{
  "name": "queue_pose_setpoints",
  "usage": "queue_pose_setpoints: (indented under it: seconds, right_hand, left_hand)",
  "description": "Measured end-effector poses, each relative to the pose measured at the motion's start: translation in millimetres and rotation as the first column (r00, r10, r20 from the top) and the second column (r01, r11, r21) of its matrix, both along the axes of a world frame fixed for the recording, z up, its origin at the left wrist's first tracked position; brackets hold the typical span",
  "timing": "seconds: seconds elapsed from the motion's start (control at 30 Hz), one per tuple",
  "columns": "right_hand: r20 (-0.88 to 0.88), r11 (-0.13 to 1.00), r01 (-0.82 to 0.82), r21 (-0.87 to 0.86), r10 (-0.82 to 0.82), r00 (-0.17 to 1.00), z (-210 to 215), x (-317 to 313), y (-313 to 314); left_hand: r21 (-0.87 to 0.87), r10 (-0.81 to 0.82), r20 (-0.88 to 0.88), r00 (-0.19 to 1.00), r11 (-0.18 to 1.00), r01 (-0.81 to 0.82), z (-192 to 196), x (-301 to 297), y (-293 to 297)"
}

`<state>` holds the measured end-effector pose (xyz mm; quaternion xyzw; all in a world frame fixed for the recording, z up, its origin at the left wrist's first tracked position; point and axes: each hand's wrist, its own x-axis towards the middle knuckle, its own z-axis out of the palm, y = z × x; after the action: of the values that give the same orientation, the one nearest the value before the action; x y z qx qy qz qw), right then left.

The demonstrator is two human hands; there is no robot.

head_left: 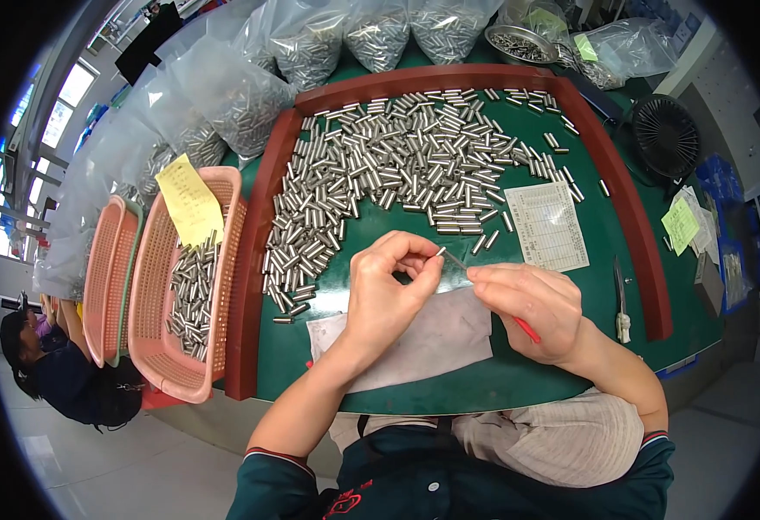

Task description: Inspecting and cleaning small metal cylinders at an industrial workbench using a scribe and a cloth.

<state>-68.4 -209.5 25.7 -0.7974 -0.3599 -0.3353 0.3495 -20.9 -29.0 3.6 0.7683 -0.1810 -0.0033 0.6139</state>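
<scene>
Head view showed the left hand (pixel 386 290) pinching one small metal pin (pixel 440 251) between fingertips over the green table (pixel 571 364); at three o'clock, the right hand (pixel 532 303) clenched a thin red-handled tool (pixel 526 328), its tip at the pin.

The small pins (pixel 397 165) heaped at 12 o'clock are bright polished metal, and so is the one pin (pixel 440 251) in the left hand (pixel 389 295). The counter (pixel 605 234) has a matt green cover and a smooth, dark red border (pixel 631 208). At 9 o'clock the basket (pixel 150 303) is pink perforated plastic with a yellow paper note (pixel 188 199). The bags (pixel 224 95) at 11 o'clock are clear, glossy plastic film. Under the hands lies a dull grey sheet (pixel 441 334), perhaps paper or cloth. The right hand (pixel 532 308) holds a thin tool (pixel 526 328) with a red plastic handle.
</scene>
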Motion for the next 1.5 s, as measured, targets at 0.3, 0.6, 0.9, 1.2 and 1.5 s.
queue_pose_setpoints:
  seconds: [0.3, 0.6, 0.9, 1.2, 1.5]
  right_hand:
    - [0.124, 0.993, -0.107, -0.056, 0.113, 0.986, 1, -4, -1]
    - [0.09, 0.998, -0.039, -0.053, 0.044, 0.995, 3, -3, -3]
    - [0.078, 0.998, -0.043, -0.035, 0.045, 0.996, 13, -8, -8]
    - [0.062, 0.999, -0.048, 0.016, 0.047, 0.997, 10, -8, -7]
    - [0.037, 0.999, -0.029, 0.033, 0.027, 0.999, 7, -5, -4]
  left_hand:
    - [0.146, -0.023, 0.31, 0.95, 0.989, -0.024, 5, -8, -4]
    - [0.125, 0.019, 0.367, 0.93, 0.99, -0.07, 8, -3, -2]
    - [-0.179, -0.04, -0.266, 0.963, 0.984, -0.009, 6, 2, 2]
    - [-0.38, -0.261, -0.562, 0.785, 0.924, 0.036, 6, 9, 12]
    - [-0.385, -0.288, -0.581, 0.761, 0.921, 0.055, 9, 7, 11]
